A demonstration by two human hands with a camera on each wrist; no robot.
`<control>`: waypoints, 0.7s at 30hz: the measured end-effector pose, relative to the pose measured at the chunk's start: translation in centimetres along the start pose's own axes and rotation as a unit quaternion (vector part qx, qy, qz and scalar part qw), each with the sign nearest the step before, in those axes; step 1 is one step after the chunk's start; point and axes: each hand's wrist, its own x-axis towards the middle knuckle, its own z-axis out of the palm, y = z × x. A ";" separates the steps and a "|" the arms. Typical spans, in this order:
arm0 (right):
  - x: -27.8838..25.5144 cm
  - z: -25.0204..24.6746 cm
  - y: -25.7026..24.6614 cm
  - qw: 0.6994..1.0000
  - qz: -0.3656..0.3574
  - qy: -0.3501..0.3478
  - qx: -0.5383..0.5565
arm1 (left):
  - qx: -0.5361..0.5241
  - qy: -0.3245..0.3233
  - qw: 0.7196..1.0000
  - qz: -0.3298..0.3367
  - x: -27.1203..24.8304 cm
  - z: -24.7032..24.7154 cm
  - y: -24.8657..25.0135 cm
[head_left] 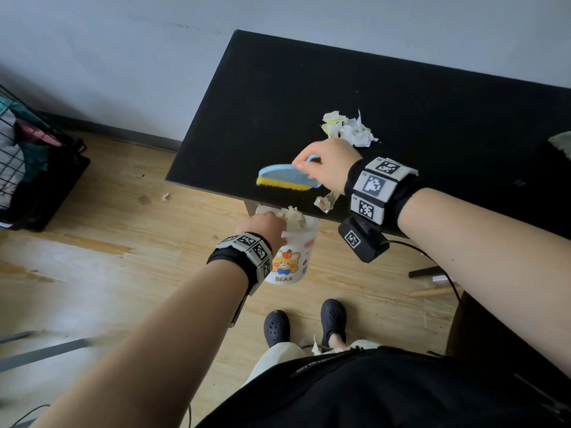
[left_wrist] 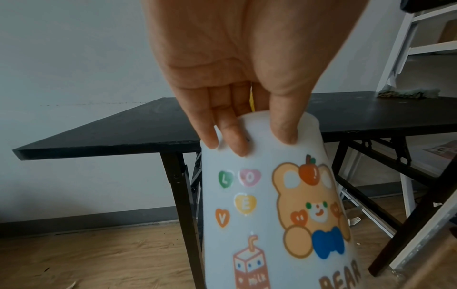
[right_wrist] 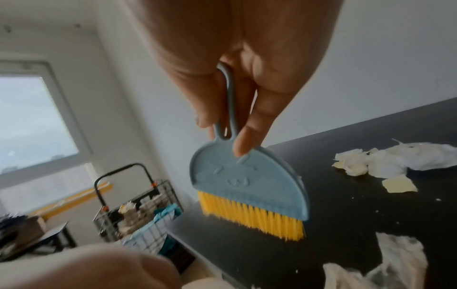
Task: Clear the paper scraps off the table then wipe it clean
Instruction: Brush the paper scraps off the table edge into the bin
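At the near edge of the black table (head_left: 278,97), left hand (head_left: 265,228) grips the rim of a white bear-print bin (head_left: 290,261), fingers curled over the lip, holding it just below the tabletop edge. Crumpled paper is visible in the bin's mouth, so some scraps are already collected.

Right hand (head_left: 327,163) pinches the loop handle of a small blue brush (head_left: 289,177) with yellow bristles. Bristles point toward the near edge, over the tabletop; contact with the surface cannot be confirmed.

Scraps remaining:
- main pile (head_left: 347,129), white and pale yellow, toward the middle of the tabletop, beyond the right hand;
- one crumpled scrap (head_left: 326,201) at the near edge, just right of the bin's mouth;
- fine white specks around the brush, seen in the right wrist view.

A few bits lie on the wooden floor (head_left: 123,193) left of the table.

Progress estimate: clearing partly done, most of the paper not yet swept. Wiping not started; a greenish cloth (head_left: 560,145) lies at the right edge of the tabletop, untouched.
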 end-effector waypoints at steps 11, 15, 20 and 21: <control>-1.2 0.1 3.3 0.962 0.193 0.012 -0.193 | 0.040 -0.005 0.999 0.016 0.1 0.2 0.7; -1.7 1.7 2.1 0.972 0.163 0.005 -0.168 | 0.045 -0.003 0.999 0.029 -0.1 0.4 0.9; -2.2 2.3 -0.1 0.986 0.081 -0.031 -0.143 | 0.043 -0.005 0.999 0.033 0.0 0.4 0.6; -2.2 2.4 -0.3 0.989 0.072 -0.034 -0.124 | 0.044 -0.005 0.999 0.032 0.0 0.5 0.5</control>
